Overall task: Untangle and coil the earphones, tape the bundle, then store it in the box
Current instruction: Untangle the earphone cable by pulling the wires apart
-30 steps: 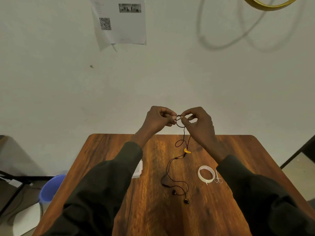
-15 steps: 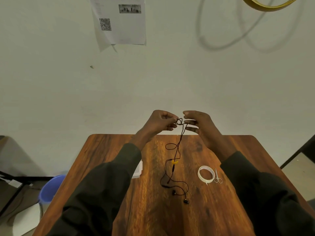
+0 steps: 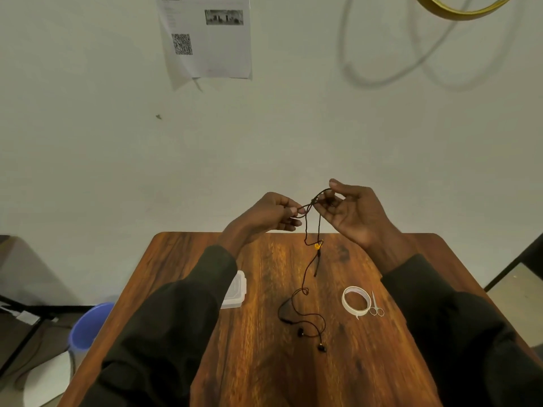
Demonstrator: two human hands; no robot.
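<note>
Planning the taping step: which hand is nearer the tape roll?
Right. The right hand is raised above and behind the tape roll, on its side of the table; the left hand is farther, across the cord.

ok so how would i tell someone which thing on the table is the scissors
Start at the wooden table and look to its right side, where a white tape roll lies. The scissors lie just right of it: small, thin and silvery, with two little finger loops at the near end, unlike the round white roll.

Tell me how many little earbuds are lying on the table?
2. One earbud lies near the table's middle; the other earbud lies just right of it, nearer the person. None seems hidden.
</note>
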